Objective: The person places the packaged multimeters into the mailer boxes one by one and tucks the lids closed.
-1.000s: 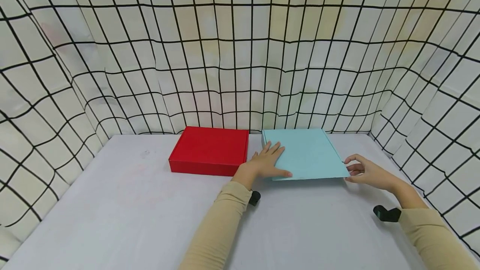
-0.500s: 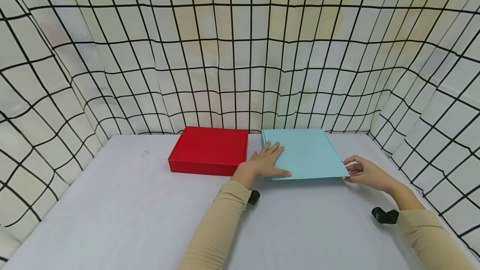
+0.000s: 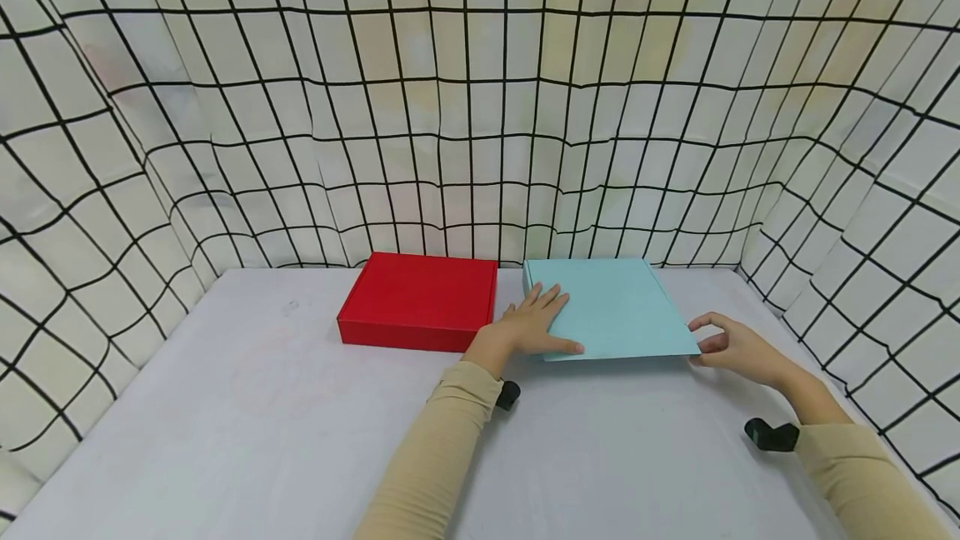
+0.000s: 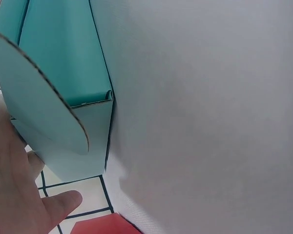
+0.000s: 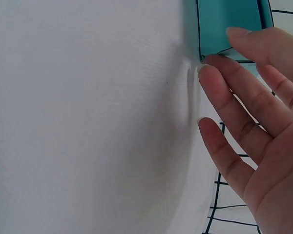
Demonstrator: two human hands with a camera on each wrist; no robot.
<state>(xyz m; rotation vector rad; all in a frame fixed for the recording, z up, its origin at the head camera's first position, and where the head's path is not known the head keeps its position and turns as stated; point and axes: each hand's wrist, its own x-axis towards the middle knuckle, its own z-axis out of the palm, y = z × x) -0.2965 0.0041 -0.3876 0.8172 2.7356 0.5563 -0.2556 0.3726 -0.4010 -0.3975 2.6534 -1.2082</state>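
A light blue cardboard box [image 3: 615, 307] lies on the table at the back right in the head view. My left hand [image 3: 525, 330] rests with spread fingers on the left part of its lid. In the left wrist view a curved side flap [image 4: 34, 97] sticks out at the front corner, close to that hand. At the opposite front corner is my right hand [image 3: 738, 350], fingers loosely bent. The right wrist view shows its thumb [image 5: 249, 41] over the shaded teal front and its fingertips at the corner. The inside of the box is hidden.
To the left stands a closed red box [image 3: 423, 294], near my left wrist. Both boxes sit on a white cloth-covered table [image 3: 262, 423]. A white wall with a black grid [image 3: 480, 115] encloses the back and sides. Dark wrist cameras hang under both tan sleeves.
My right hand has shifted very slightly down at the box's right corner, and its fingers are grouped a little differently. The left hand and both boxes stay in place.
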